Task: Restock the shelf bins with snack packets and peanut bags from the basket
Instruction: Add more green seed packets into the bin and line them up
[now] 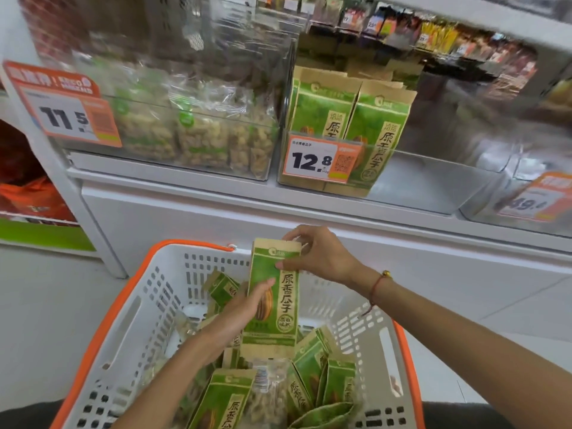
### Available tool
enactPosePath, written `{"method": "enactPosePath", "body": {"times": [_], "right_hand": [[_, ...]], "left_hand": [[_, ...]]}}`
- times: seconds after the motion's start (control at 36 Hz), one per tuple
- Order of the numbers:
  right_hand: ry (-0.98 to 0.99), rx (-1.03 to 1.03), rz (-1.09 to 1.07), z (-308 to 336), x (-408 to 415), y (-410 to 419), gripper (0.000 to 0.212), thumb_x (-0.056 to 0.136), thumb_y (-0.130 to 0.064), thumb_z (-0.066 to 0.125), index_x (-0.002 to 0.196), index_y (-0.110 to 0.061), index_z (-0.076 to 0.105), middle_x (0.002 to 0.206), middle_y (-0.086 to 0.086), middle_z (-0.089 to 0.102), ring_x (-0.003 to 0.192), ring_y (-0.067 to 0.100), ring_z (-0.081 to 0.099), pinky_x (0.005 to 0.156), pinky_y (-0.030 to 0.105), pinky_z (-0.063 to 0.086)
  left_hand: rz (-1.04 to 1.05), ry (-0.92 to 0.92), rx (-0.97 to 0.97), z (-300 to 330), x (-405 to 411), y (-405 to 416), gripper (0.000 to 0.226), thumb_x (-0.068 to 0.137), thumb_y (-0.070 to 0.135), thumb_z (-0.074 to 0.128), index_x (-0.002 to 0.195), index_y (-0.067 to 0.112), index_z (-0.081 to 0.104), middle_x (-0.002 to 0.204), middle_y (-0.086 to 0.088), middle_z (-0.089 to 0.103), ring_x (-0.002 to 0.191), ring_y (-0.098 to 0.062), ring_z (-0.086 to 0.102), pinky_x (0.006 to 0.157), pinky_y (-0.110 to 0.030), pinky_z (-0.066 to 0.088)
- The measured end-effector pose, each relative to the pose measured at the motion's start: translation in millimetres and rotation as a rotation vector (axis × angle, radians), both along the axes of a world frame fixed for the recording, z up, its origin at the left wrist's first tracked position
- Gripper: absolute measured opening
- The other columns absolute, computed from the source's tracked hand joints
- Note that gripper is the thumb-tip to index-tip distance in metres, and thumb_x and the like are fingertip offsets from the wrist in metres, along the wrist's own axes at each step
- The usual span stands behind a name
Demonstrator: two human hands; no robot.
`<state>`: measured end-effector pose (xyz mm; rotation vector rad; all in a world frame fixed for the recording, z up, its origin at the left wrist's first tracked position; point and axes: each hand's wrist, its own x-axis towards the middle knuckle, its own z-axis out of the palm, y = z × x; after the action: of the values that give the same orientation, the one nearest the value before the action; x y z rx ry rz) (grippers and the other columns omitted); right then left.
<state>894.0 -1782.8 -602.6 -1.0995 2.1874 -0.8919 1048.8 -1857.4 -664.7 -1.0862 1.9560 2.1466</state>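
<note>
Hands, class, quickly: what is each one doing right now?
Left hand: fingers hold the lower part of the green snack packet.
Right hand: fingers pinch the same packet's top.

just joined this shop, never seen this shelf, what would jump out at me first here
The green sunflower seed packet held upright over the white and orange basket, the left hand at its middle and the right hand pinching its top. Behind it, matching packets stand in a clear shelf bin with a 12.8 price tag; left of that, bagged peanuts.
</note>
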Motion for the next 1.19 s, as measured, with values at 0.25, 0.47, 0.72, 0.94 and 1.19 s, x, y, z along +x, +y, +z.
{"method": "enactPosePath", "body": {"times": [0.25, 0.47, 0.72, 0.94, 1.19], "right_hand": [[-0.219, 0.171, 0.047, 62, -5, 56, 0.089, 0.070, -0.024, 0.083, 0.141, -0.024, 0.029, 0.133, 0.000, 0.051, 0.118, 0.015, 0.051, 0.097, 0.030, 0.048], [-0.039, -0.301, 0.072, 133, -12, 106, 0.072, 0.070, -0.006, 0.082, 0.128, -0.029, 0.045, 0.114, -0.011, 0.064, 0.109, 0.007, 0.060, 0.082, 0.019, 0.050], [0.752, -0.692, -0.022, 172, -52, 136, 0.066, 0.068, -0.022, 0.076, 0.125, -0.020, 0.042, 0.125, -0.008, 0.044, 0.117, 0.014, 0.050, 0.092, 0.023, 0.046], [0.991, -0.677, -0.222, 179, -112, 111, 0.075, 0.062, -0.015, 0.082, 0.123, -0.020, 0.038, 0.117, -0.008, 0.040, 0.104, 0.016, 0.054, 0.077, 0.028, 0.050], [0.477, -0.501, -0.274, 161, -185, 61, 0.085, 0.045, -0.038, 0.088, 0.115, -0.025, 0.041, 0.117, 0.002, 0.053, 0.110, 0.019, 0.056, 0.091, 0.043, 0.051]], "left_hand": [[-0.059, 0.371, -0.342, 65, -16, 26, 0.033, 0.083, 0.058, 0.038, 0.113, 0.048, 0.028, 0.104, 0.035, 0.042, 0.107, 0.003, 0.048, 0.094, -0.024, 0.041], [-0.169, 0.703, -0.688, 138, -53, 31, 0.059, 0.071, 0.070, 0.049, 0.122, 0.063, 0.021, 0.119, 0.035, 0.049, 0.110, 0.011, 0.051, 0.085, -0.019, 0.045], [-0.196, 0.955, -1.341, 215, -108, 29, 0.070, 0.071, 0.046, 0.072, 0.131, 0.046, 0.036, 0.132, 0.024, 0.036, 0.124, -0.003, 0.035, 0.099, -0.025, 0.036], [-0.045, 0.781, -1.419, 249, -170, 25, 0.061, 0.067, 0.041, 0.078, 0.120, 0.041, 0.046, 0.113, 0.015, 0.056, 0.108, -0.008, 0.044, 0.086, -0.031, 0.041], [-0.089, 0.274, -1.700, 251, -229, -2, 0.084, 0.060, 0.069, 0.072, 0.130, 0.030, 0.047, 0.128, 0.006, 0.051, 0.118, -0.018, 0.038, 0.094, -0.033, 0.031]]}}
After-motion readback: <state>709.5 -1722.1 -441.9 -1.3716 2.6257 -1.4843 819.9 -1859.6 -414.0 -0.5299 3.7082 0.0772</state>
